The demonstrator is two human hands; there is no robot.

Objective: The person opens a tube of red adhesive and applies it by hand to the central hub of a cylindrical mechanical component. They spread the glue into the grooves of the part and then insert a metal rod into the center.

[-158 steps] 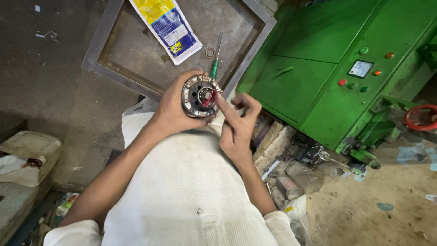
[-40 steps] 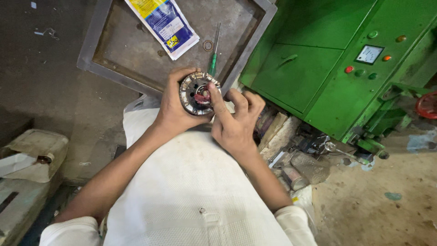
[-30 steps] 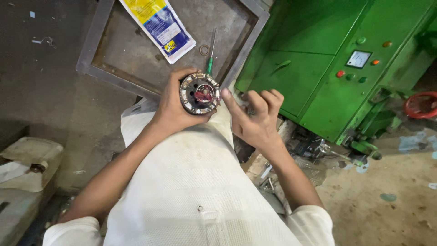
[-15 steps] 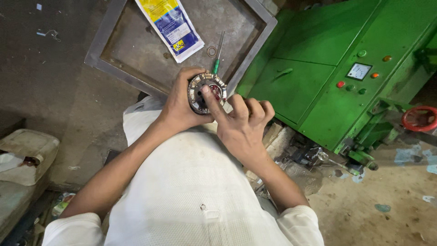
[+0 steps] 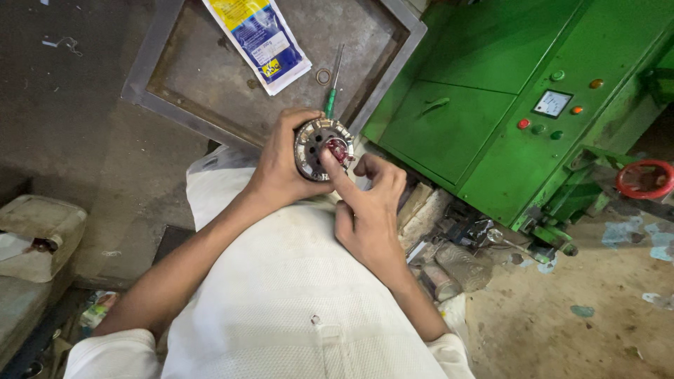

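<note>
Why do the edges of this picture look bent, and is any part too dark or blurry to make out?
Head view: a wide lens bows straight lines near the borders, as on the green machine cabinet and metal tray. The centre is sharp and evenly lit: left hand, round metal part, right hand. The lower left corner is dim, its clutter hard to tell. The white garment is bright but not washed out.

Dark, stained concrete floor (image 5: 63, 119); a green machine cabinet (image 5: 505, 105) at right, a shallow metal tray (image 5: 210, 77) beside it.
</note>
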